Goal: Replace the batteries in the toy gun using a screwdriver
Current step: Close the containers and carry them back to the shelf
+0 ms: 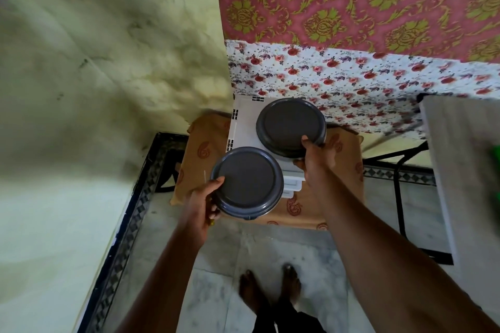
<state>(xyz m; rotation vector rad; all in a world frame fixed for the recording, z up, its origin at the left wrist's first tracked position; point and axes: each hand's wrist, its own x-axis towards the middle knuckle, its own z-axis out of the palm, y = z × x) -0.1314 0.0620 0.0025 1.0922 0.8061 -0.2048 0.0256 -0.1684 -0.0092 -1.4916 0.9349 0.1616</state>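
Note:
No toy gun, screwdriver or batteries are clearly visible. My left hand (204,201) grips a round container with a dark grey lid (247,180), held in the air in front of a white drawer unit (243,121). My right hand (315,157) grips the near edge of a second grey-lidded container (290,126), which is over the top of the white unit. A small yellowish thing shows under my left fingers; I cannot tell what it is.
The white unit stands on a stand draped in tan patterned cloth (338,197), in a corner by a stained wall (108,62). Floral fabric (351,81) hangs behind. A pale table (465,159) with black metal legs is at the right. My bare feet (270,286) stand on marble floor.

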